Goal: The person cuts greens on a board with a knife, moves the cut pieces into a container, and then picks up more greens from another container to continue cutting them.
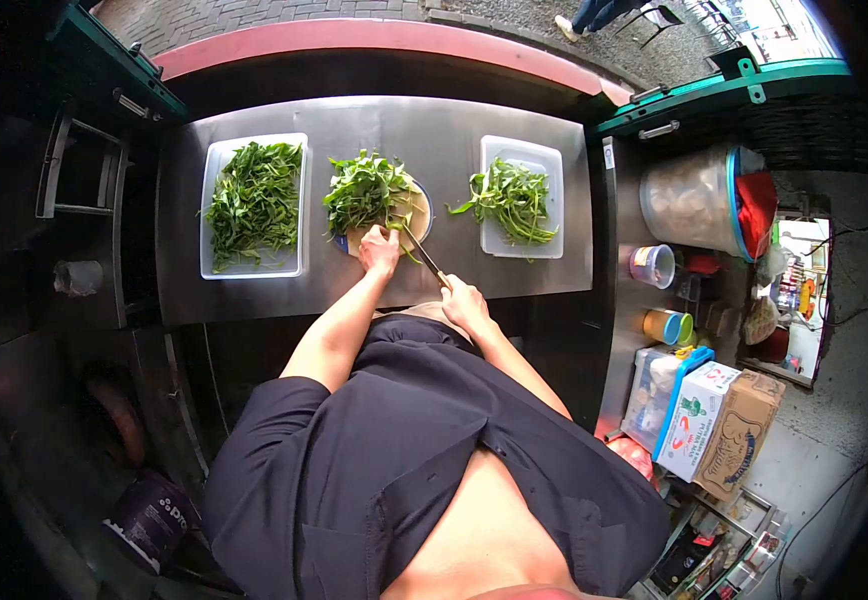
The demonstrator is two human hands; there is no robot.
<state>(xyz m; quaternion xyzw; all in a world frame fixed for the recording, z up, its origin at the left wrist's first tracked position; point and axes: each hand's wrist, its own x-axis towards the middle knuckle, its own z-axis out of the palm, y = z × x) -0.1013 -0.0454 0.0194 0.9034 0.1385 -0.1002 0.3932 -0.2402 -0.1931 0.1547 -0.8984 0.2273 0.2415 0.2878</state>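
A heap of leafy greens with long stems lies on a round cutting board with a blue edge. My left hand is closed on the stems at the board's near edge, its fingertips partly hidden. My right hand grips the handle of a knife, whose blade slants up and left over the board, close to my left fingers. Cut green pieces lie beside the blade.
On the steel table, a clear tray of cut greens stands left and another tray with long-stemmed greens stands right. Cups, a large tub and boxes line the right-hand counter.
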